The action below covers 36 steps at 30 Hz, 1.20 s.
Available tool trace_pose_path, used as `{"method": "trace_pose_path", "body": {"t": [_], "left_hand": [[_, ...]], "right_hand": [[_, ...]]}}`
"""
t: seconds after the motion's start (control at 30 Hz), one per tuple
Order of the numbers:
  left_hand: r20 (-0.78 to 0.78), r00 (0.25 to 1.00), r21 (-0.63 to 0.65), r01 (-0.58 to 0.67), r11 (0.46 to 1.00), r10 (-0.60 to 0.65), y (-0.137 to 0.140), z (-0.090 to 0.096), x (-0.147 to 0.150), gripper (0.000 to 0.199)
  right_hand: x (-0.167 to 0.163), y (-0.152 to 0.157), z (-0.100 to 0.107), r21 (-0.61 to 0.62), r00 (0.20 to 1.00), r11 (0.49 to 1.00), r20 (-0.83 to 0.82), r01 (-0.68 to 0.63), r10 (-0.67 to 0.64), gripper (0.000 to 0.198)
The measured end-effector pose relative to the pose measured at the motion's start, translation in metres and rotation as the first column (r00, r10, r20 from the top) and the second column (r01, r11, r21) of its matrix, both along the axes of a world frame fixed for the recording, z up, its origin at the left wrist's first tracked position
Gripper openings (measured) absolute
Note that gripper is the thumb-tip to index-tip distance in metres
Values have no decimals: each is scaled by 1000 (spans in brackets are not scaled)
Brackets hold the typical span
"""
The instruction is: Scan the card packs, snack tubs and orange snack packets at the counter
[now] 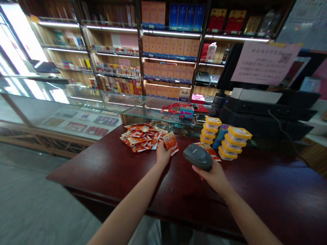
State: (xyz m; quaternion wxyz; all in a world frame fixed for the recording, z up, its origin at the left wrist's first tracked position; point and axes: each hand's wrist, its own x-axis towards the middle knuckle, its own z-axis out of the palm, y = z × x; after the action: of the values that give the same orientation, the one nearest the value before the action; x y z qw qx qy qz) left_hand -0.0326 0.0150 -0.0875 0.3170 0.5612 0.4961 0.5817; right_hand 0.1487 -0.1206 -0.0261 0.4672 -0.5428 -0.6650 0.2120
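My left hand [163,154] grips an orange snack packet [171,142], held up above the counter with its back label facing me. Just left of it lies a heap of similar orange packets [140,137]. Closed round the handle of a dark grey barcode scanner [198,156] is my right hand [213,175]; the scanner head points toward the packet side. Behind the scanner, more orange packets [214,154] lie flat, partly hidden by it.
Two stacks of yellow-lidded tubs, one left [209,131] and one right [233,144], stand beyond the scanner. A monitor with a pink paper sign [265,63] rises at the right. Glass display cases [102,105] border the dark wooden counter [107,170]. Boxes fill shelves behind.
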Motion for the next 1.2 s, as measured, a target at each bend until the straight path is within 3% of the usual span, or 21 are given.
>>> {"method": "trace_pose_path", "body": {"t": [0.1, 0.2, 0.3, 0.4, 0.5, 0.67, 0.8, 0.93, 1.03, 1.2], "left_hand": [[23, 1000, -10, 1, 1000, 0, -1, 2, 1, 34], [16, 1000, 12, -2, 1000, 2, 0, 2, 1, 33], [53, 998, -16, 33, 999, -32, 2, -1, 1, 28], [122, 988, -96, 106, 990, -93, 3, -5, 3, 33], [96, 984, -102, 159, 982, -150, 2, -6, 4, 41], [-149, 952, -20, 267, 964, -267, -3, -2, 5, 42], [-488, 834, 37, 313, 949, -256, -7, 4, 7, 29], [-694, 705, 36, 242, 970, -150, -2, 11, 14, 23], [-735, 669, -5, 165, 986, -116, 12, 14, 26, 23], [-675, 726, -67, 117, 991, -131, 38, 12, 57, 12]], "right_hand": [[5, 1, 0, -86, 998, 995, -22, -53, 51, 33], [17, 1, -3, -22, 984, 999, 176, 29, -24, 30], [31, -4, -9, 52, 842, 979, 502, 196, -196, 26], [44, -9, -18, 197, 716, 951, 627, 237, -309, 22], [54, -9, -31, 281, 696, 932, 622, 229, -359, 24], [63, -7, -44, 322, 700, 914, 593, 248, -398, 27], [68, -8, -47, 322, 706, 915, 588, 244, -395, 27], [70, -8, -48, 316, 717, 909, 565, 270, -409, 28], [70, -7, -48, 300, 734, 916, 553, 266, -394, 28], [70, -5, -49, 272, 733, 928, 572, 255, -369, 28]]}}
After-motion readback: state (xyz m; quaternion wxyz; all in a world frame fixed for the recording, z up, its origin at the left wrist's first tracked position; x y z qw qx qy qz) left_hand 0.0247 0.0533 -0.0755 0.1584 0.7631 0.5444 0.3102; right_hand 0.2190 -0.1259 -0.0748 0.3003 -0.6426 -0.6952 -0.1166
